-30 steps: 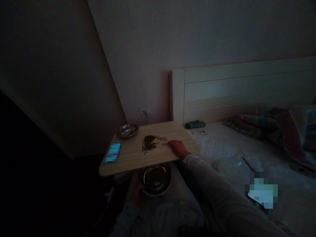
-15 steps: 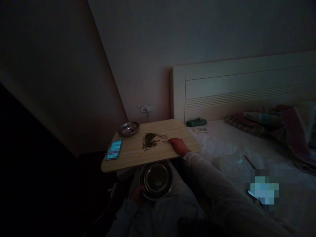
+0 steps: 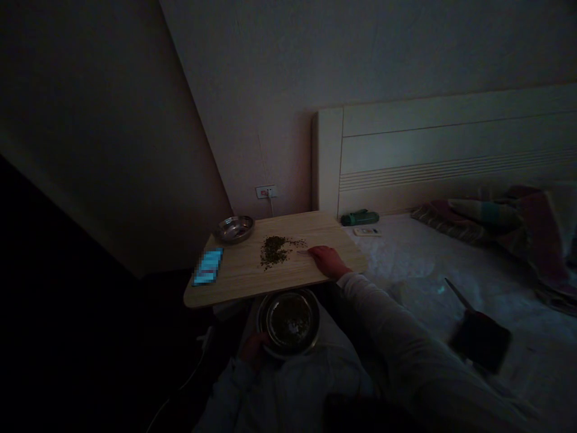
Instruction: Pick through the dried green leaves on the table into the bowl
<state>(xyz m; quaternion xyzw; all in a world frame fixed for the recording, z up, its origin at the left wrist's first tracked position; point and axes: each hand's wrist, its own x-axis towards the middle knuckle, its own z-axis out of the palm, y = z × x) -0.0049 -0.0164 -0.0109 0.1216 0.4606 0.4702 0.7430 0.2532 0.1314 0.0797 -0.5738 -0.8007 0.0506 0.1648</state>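
Note:
My left hand (image 3: 256, 347) grips the near left rim of a round metal bowl (image 3: 316, 313) on my lap, just below the table edge. Dark contents with a shiny patch show inside this bowl. On the light wooden table (image 3: 243, 279) lies a loose heap of small dark green-brown bits (image 3: 273, 251), with a thin trail running right. My right hand (image 3: 329, 262) rests on the tabletop to the right of the heap. Its fingers are closed, and a small pale sliver (image 3: 303, 251) sticks out from the fingertips; what it is cannot be made out.
A second metal bowl (image 3: 235, 230) stands at the table's back left, with a lit phone (image 3: 208, 267) before it. On the bed lie a green bottle (image 3: 359, 218), a pale remote (image 3: 367, 232), a dark flat object (image 3: 482, 340) and a rumpled blanket (image 3: 509, 219). A plugged socket (image 3: 267, 192) is behind.
The view has shifted slightly. The lap bowl sits a little farther right with my left hand still on it. My right hand has barely moved. The bright patch on the bed now looks dark.

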